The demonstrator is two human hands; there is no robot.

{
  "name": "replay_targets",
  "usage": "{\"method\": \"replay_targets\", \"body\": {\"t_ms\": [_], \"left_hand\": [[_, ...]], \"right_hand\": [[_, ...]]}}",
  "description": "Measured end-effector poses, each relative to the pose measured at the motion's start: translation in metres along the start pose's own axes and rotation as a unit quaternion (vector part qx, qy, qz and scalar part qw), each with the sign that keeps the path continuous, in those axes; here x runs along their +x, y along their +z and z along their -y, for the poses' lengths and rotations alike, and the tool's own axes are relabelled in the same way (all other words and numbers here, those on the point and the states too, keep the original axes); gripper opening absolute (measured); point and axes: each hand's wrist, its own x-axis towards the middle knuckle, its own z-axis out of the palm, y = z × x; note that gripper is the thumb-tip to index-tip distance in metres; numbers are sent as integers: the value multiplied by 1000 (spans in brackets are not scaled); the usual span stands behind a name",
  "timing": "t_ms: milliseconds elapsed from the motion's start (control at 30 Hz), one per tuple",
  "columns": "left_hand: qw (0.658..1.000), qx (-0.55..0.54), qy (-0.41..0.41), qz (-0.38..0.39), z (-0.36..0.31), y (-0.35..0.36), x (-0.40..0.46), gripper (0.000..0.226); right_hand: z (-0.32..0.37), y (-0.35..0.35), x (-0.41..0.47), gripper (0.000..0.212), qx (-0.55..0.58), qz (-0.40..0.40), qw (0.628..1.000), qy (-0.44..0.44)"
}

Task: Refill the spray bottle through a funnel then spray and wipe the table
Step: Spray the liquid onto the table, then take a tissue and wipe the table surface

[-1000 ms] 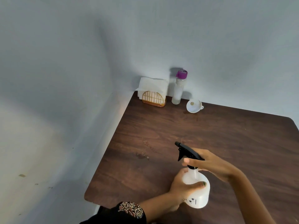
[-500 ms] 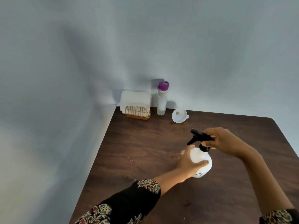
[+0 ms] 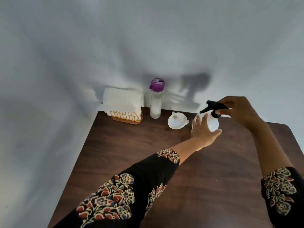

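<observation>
A white spray bottle (image 3: 213, 123) with a black trigger head (image 3: 212, 106) stands near the back of the dark wooden table (image 3: 148, 162). My left hand (image 3: 203, 130) holds the bottle's round body from the left and front. My right hand (image 3: 236, 109) grips the black trigger head from the right. A white funnel (image 3: 176, 121) lies on the table just left of the bottle. Against the wall stands a clear bottle with a purple cap (image 3: 156, 99).
A gold wire holder with white paper napkins (image 3: 124, 106) sits at the table's back left corner. A pale wall runs behind the table and along its left edge. Open tabletop lies between my arms and toward the near edge.
Both hands have carried the spray bottle away from me toward the back of the table, beside the funnel. My view has shifted so the table sits lower in frame.
</observation>
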Motion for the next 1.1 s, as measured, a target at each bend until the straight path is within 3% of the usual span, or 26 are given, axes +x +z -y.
{"method": "replay_targets", "body": {"t_ms": [67,100,167,300,600,700,900,1000,1100], "left_hand": [[1000,14,7,-1,1,-5,9,81],[999,5,-36,19,14,14,46,82],[998,19,-62,18,30,18,59,83],[998,44,-36,31,26,21,61,85],[999,30,-8,35,43,10,49,80],[999,-2,35,0,51,-10,34,72],[994,-14,65,-83,95,-61,-12,50],[988,-38,60,-141,116,-85,-34,41],[979,-29,52,-194,136,-120,-53,35]], "right_hand": [[1,3,4,23,15,-5,1000,-6],[-37,21,40,22,17,24,999,18],[-47,32,46,21,8,41,999,19],[-51,29,54,21,53,26,998,9],[-59,43,56,33,-6,35,999,37],[-49,41,44,39,-42,-43,998,21],[11,69,10,19,-52,-251,961,-103],[35,95,-5,21,-40,-259,951,-166],[67,131,-18,19,-27,-210,952,-223]]}}
